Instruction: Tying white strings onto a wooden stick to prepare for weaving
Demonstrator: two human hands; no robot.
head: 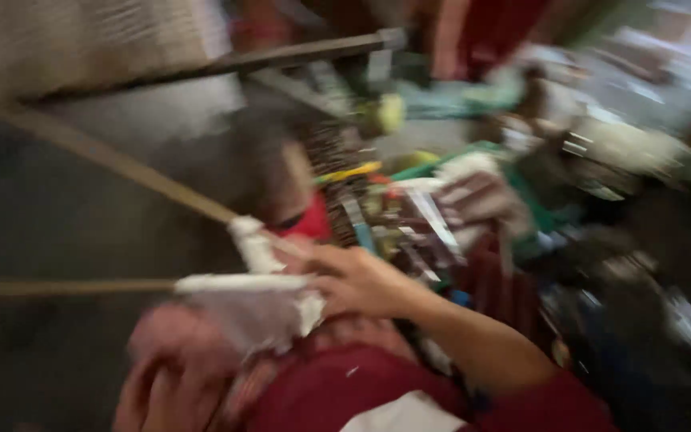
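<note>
Right hand (pixel 357 280), arm bent, fingers on white cloth-wrapped stick (pixel 241 284).

Cluttered workshop/craft area w/ heaped tools & bits (pixel 409 216), long wooden sticks (pixel 121 164), dark floor (pixel 49 232).

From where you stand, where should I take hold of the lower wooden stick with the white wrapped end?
Probably grip the lower wooden stick on its bare shaft, coming from above. It lies nearly level, running out to the left edge. Its white wrapped end is already at the right hand, so the shaft is freer. Blur hides finer detail.
</note>
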